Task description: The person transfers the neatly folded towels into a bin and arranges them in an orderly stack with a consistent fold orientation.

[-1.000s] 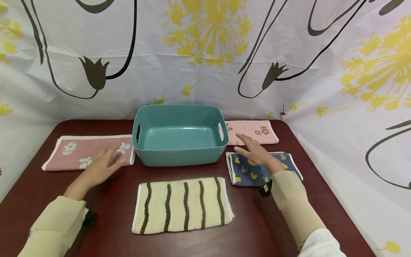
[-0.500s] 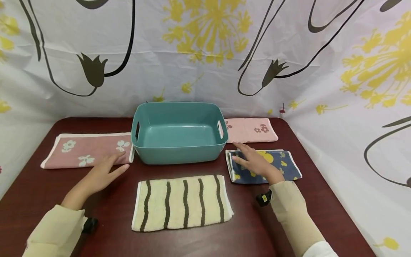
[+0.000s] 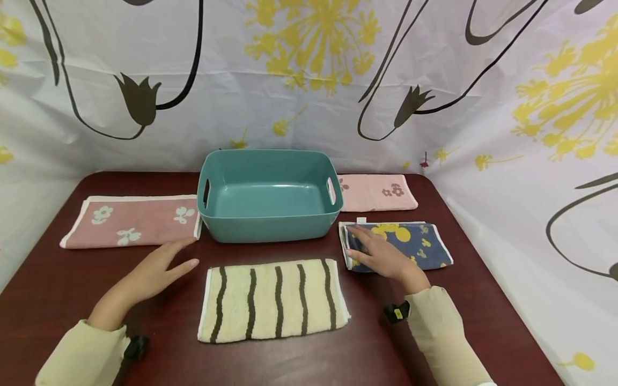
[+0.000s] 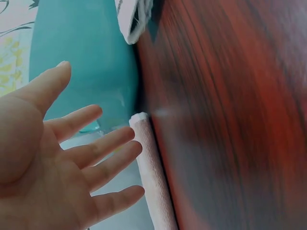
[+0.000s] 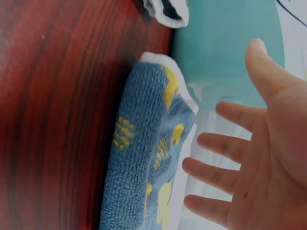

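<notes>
My left hand (image 3: 149,273) has its fingers spread, just in front of the folded pink towel (image 3: 154,222) with white flowers; it holds nothing. In the left wrist view that towel's edge (image 4: 152,177) lies beyond the fingertips. Above the folded navy towel (image 3: 429,249) with yellow figures is my right hand (image 3: 381,254), fingers extended and apart, also holding nothing. The right wrist view shows the thick fold of the navy towel (image 5: 132,158) beside the spread fingers. Between the hands, nearer me, lies a cream towel (image 3: 265,303) with dark wavy stripes.
A teal plastic bin (image 3: 270,229) with handle holes stands at the back middle of the dark red table (image 3: 299,364). A pale pink towel (image 3: 372,193) lies partly behind its right end. A patterned cloth (image 3: 289,91) hangs behind the table and along its sides.
My left hand has drawn back from over the pink towel toward me. The right hand has come slightly lower over the navy towel. The towels and bin stay in place.
</notes>
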The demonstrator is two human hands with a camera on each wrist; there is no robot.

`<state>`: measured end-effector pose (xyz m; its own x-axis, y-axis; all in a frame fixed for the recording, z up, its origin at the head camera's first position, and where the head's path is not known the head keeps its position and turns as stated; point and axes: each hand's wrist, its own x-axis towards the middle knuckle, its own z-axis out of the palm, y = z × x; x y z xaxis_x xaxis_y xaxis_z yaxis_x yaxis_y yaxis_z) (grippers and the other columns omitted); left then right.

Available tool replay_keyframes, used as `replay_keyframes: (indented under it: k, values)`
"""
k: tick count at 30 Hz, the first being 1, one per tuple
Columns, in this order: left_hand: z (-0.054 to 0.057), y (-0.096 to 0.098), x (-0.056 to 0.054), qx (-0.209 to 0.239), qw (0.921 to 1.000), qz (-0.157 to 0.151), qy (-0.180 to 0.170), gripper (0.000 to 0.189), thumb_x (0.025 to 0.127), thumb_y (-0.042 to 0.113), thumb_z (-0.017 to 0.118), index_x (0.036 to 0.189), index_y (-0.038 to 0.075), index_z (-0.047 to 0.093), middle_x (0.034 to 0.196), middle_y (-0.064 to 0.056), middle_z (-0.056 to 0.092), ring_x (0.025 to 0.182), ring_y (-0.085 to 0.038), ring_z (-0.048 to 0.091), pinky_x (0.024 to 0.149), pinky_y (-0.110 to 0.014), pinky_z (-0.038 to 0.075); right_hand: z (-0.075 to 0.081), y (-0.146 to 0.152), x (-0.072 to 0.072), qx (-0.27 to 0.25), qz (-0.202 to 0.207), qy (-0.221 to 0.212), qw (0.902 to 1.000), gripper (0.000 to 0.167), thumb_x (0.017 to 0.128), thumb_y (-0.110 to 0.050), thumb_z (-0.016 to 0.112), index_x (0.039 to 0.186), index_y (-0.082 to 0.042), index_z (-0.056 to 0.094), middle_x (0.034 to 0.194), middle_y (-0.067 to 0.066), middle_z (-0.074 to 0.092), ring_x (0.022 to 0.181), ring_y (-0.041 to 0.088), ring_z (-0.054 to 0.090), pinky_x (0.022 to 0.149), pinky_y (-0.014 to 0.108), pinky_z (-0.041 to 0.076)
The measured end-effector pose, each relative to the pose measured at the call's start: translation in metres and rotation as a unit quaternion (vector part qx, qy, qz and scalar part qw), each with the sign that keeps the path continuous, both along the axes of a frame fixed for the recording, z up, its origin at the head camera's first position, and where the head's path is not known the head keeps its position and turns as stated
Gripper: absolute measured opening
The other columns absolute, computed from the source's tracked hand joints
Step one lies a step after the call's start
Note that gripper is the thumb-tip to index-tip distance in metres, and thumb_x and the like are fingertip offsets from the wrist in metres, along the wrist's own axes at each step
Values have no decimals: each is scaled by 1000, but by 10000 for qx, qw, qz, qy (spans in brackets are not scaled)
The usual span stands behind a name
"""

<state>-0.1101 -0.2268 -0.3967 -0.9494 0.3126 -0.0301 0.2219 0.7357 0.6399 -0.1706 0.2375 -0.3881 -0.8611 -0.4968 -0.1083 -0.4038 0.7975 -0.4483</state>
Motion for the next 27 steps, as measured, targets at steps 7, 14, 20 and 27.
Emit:
replay_keyframes:
  k: [7, 14, 20, 27]
  values:
    - [1, 7, 10, 19, 9999, -60, -136, 62, 92, 39, 52, 137, -1, 36, 134, -27, 38, 122, -44, 33, 92, -61, 29, 2, -3, 13, 108, -49, -31, 9999, 71, 90, -51, 48, 144, -9, 29, 146, 19, 26, 131, 38, 25, 100, 57, 24]
    - [-1, 15, 18, 33, 9995, -178, -239, 61, 92, 39, 52, 137, 0, 37, 133, -25, 40, 120, -43, 37, 91, -60, 32, 4, -5, 27, 169, -170, -102, 9997, 71, 89, -54, 47, 143, -11, 32, 144, 17, 30, 130, 38, 27, 99, 58, 24]
    - [-3, 19, 25, 105, 9994, -279, -145, 58, 93, 36, 53, 136, 1, 38, 133, -22, 42, 121, -41, 38, 91, -58, 33, 3, -8, 35, 272, -188, -122, 9994, 73, 88, -58, 46, 143, -12, 32, 144, 17, 31, 129, 40, 29, 97, 60, 26]
    - [-6, 23, 31, 161, 9994, -320, -39, 55, 93, 32, 54, 135, 0, 40, 131, -22, 44, 118, -40, 42, 91, -56, 35, 2, -8, 42, 150, -214, -289, 9992, 74, 88, -58, 46, 143, -11, 33, 144, 17, 31, 130, 40, 27, 98, 58, 26]
